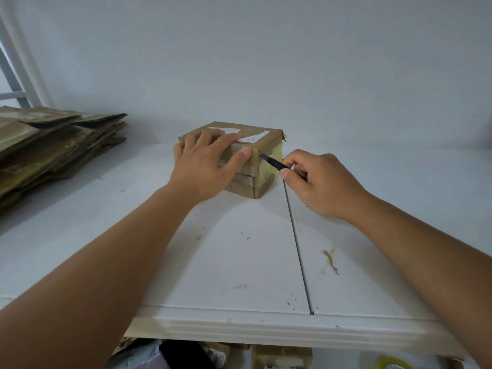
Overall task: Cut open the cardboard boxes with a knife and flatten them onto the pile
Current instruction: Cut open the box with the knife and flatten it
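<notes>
A small brown cardboard box (267, 166) with yellowish tape and a torn white label stands on the white table (239, 257), near its middle. My left hand (206, 166) lies flat over the box's top and left front face, thumb on the near corner edge. My right hand (319, 182) grips a black utility knife (273, 162) to the right of the box. The blade tip touches the taped right face close to the top corner. A pile of flattened cardboard (53, 147) lies at the table's far left.
A white wall runs behind the table. A seam (298, 246) splits the tabletop below the box. Tape scraps and crumbs (330, 259) dot the right half. Below the front edge are more boxes (282, 356), packages and a tape roll (394, 364).
</notes>
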